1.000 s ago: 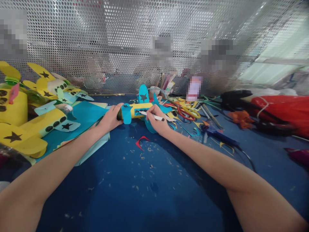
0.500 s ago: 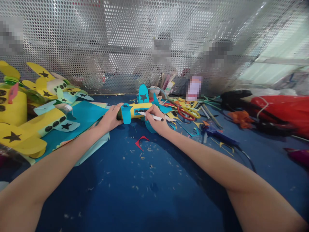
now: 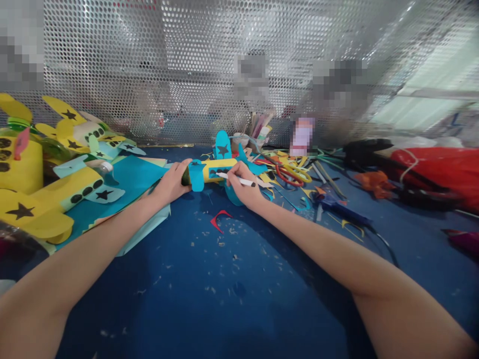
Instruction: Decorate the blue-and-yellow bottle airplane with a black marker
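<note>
A toy airplane (image 3: 200, 172) with a yellow body and blue paper wings lies on its side on the blue table. My left hand (image 3: 174, 180) is closed around its dark end at the left. Between the fingers of my right hand (image 3: 244, 185) is a white marker (image 3: 239, 180) with a black end, its tip against the blue strip of dark windows on the body. One upright blue wing bears a black star. My right hand covers part of the lower wing. A red paper scrap (image 3: 220, 219) lies in front of the airplane.
Several finished-looking yellow paper airplanes (image 3: 56, 194) crowd the left, beside blue paper sheets (image 3: 134, 179). Right of my hands lie paper scraps, scissors (image 3: 290, 175) and a blue glue gun (image 3: 340, 209) with a cord. Cups of brushes (image 3: 258, 137) stand behind, before a perforated metal screen (image 3: 198, 65).
The marker and my right hand have shifted very slightly to the right along the window strip. My left hand and the airplane stay nearly in place.
</note>
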Demonstrator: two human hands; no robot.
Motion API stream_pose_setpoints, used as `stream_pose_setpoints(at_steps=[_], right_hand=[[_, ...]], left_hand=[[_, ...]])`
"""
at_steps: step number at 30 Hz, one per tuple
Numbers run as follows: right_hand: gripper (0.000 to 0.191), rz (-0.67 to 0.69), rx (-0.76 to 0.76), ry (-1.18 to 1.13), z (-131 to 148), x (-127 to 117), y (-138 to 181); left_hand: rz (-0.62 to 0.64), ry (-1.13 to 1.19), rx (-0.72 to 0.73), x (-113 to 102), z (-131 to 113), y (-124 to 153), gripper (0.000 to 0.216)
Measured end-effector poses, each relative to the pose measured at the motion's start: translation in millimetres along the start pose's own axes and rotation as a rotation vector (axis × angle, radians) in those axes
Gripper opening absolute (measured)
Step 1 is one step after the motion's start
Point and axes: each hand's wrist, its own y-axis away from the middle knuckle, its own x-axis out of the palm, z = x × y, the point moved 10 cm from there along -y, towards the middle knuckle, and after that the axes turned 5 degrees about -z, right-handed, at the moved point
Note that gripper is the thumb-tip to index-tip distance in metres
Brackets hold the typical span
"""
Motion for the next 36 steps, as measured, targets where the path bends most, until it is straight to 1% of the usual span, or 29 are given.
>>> stream_pose_setpoints(at_steps=[13, 18, 24, 29, 36], right_hand=[[0.015, 0.022, -0.036, -0.01, -3.3, 3.5, -0.6], [0.015, 0.008, -0.038, -0.02, -2.1, 2.5, -0.3], [0.014, -0.013, -0.02, -0.018, -5.0, 0.2, -1.2], [0.015, -0.03, 0.004, -0.013, -6.4, -2.1, -1.7], [0.016, -0.02, 0.022, -0.015, -5.0, -2.2, -0.6]], left_hand=[[0.005, -0.007, 0.006, 2.2, 2.3, 0.2, 0.082], [0.017, -0.001, -0.001, 2.7, 2.9, 0.3, 0.082], [0.009, -0.002, 0.0, 1.4, 1.1, -0.1, 0.082], [0.027, -0.017, -0.004, 2.0, 0.0, -0.7, 0.081], [0.033, -0.007, -0.02, 1.7, 1.1, 0.0, 0.081]])
